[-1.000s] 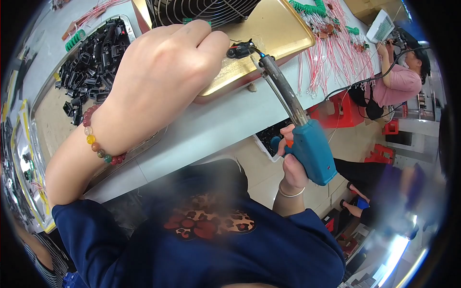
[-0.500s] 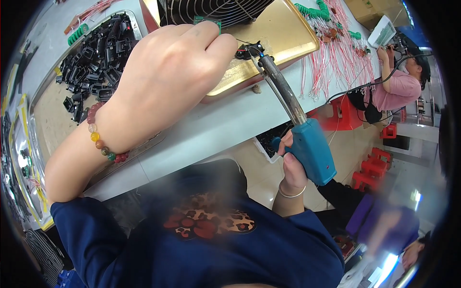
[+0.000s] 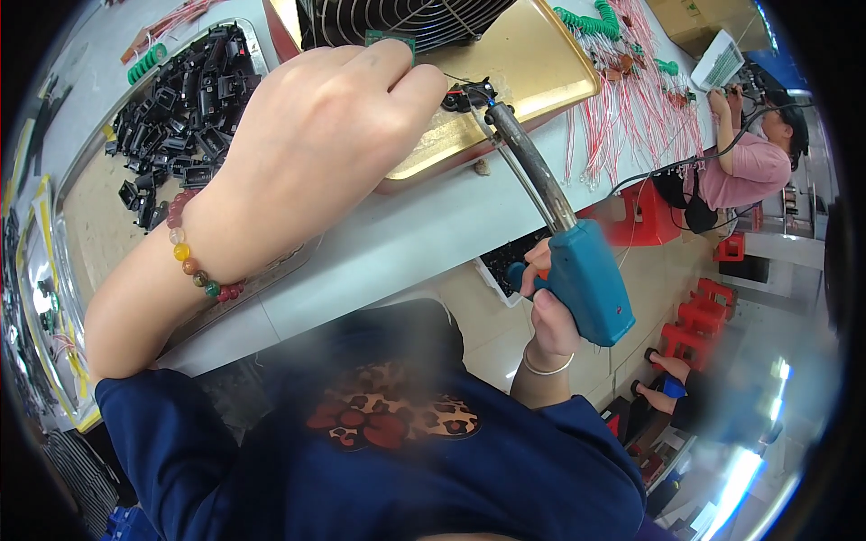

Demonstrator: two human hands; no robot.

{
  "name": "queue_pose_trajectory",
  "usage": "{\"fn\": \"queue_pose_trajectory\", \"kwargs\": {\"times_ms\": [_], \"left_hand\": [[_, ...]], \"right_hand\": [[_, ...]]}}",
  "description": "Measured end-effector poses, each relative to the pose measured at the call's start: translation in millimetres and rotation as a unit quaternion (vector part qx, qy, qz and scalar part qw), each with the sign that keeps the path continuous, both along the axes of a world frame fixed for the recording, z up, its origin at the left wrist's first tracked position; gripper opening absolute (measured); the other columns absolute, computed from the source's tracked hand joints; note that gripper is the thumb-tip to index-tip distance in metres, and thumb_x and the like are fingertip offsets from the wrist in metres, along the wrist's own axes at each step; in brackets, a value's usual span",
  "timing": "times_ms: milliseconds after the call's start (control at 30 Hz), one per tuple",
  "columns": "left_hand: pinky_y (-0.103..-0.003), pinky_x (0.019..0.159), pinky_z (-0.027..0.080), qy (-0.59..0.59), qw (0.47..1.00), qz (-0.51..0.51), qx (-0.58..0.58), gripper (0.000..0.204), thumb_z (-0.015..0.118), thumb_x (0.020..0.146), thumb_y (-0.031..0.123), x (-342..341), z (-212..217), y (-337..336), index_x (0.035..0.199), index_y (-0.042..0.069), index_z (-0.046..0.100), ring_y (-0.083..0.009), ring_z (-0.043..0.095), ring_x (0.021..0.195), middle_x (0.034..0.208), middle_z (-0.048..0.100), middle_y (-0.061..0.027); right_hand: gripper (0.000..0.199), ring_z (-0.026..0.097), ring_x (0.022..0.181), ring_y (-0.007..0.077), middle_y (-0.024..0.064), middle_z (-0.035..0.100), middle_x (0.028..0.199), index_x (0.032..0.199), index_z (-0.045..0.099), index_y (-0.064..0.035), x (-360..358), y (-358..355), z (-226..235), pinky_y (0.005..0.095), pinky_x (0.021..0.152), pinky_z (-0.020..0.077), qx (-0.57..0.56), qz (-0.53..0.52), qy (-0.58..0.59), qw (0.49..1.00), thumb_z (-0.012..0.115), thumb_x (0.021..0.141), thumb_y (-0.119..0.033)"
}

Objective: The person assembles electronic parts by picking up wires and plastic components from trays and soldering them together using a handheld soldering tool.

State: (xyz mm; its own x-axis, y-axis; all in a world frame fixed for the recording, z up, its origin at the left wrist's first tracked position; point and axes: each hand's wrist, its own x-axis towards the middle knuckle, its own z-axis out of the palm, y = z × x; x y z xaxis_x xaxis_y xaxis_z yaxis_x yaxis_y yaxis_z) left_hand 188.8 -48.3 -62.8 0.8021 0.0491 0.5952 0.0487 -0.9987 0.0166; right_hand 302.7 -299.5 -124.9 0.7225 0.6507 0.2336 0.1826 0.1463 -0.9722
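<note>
My left hand (image 3: 338, 117) reaches over the near side of a gold tray (image 3: 541, 63). Its fingers are curled closed, and the back of the hand hides what they grip. A bit of green circuit board (image 3: 390, 39) shows just past the knuckles. My right hand (image 3: 552, 320) is wrapped round the teal handle of a soldering gun (image 3: 586, 279), its thumb along the side. The gun points up and left, its tip at a small black plastic part (image 3: 469, 95) with a red wire, beside my left fingers. Whether the tip touches the part I cannot tell.
A black fan with a wire guard (image 3: 406, 22) stands on the gold tray. To the left, black plastic housings (image 3: 194, 108) pile in a clear tray. Bundles of red and white wires (image 3: 613, 126) lie to the right, near a seated person in pink (image 3: 753, 167).
My hands and the soldering gun have hardly moved. In the right background, a person in purple has gone from where they were, and another person's legs now show there.
</note>
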Motion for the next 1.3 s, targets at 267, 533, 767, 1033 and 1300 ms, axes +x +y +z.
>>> {"fn": "queue_pose_trajectory", "kwargs": {"times_ms": [267,533,767,1033,1300], "left_hand": [[-0.034,0.057,0.046,0.006,1.000,0.003,-0.002,0.010,0.063,0.075,0.005,0.9,0.3,-0.5,0.082,0.002,0.058,-0.0248,0.056,0.064,0.072,0.052,-0.0085],[-0.033,0.057,0.047,0.010,1.000,0.005,0.008,0.011,0.064,0.074,0.005,1.4,-0.1,-0.8,0.083,0.002,0.059,-0.0242,0.056,0.064,0.072,0.053,-0.0081],[-0.032,0.055,0.045,-0.009,1.000,0.000,0.030,0.011,0.065,0.074,0.006,-1.7,1.3,-1.2,0.082,0.003,0.059,-0.0218,0.056,0.061,0.071,0.053,-0.0070],[-0.028,0.055,0.042,0.002,0.996,0.068,0.064,0.027,0.073,0.071,0.016,-26.9,19.4,-9.7,0.086,0.003,0.055,-0.0187,0.054,0.061,0.072,0.056,-0.0047],[-0.034,0.064,0.044,0.029,0.998,0.039,-0.042,0.018,0.068,0.074,0.009,-12.7,28.7,-14.2,0.086,0.003,0.057,-0.0236,0.052,0.069,0.074,0.054,-0.0069]], "right_hand": [[0.045,0.051,0.058,0.0193,0.0242,0.054,0.099,0.105,0.051,0.0100,-3.9,-3.1,1.2,0.0244,0.051,0.0413,0.032,0.024,-0.034,0.999,0.061,0.071,-0.017],[0.043,0.051,0.056,0.0189,0.0254,0.053,0.102,0.104,0.050,0.0093,-4.2,-4.3,1.8,0.0251,0.053,0.0413,0.040,0.004,-0.007,0.999,0.059,0.071,-0.016],[0.043,0.052,0.055,0.0196,0.0254,0.053,0.102,0.104,0.050,0.0096,-3.9,-6.1,-1.1,0.0252,0.053,0.0416,0.044,0.002,-0.010,0.999,0.059,0.071,-0.016],[0.044,0.051,0.057,0.0195,0.0252,0.053,0.101,0.104,0.050,0.0096,0.7,-8.4,-3.3,0.0248,0.051,0.0416,0.067,0.004,-0.026,0.997,0.059,0.070,-0.016],[0.044,0.050,0.056,0.0195,0.0247,0.052,0.101,0.103,0.050,0.0095,-1.5,-9.5,-3.0,0.0252,0.052,0.0419,0.065,0.003,-0.015,0.998,0.059,0.070,-0.018]]}}
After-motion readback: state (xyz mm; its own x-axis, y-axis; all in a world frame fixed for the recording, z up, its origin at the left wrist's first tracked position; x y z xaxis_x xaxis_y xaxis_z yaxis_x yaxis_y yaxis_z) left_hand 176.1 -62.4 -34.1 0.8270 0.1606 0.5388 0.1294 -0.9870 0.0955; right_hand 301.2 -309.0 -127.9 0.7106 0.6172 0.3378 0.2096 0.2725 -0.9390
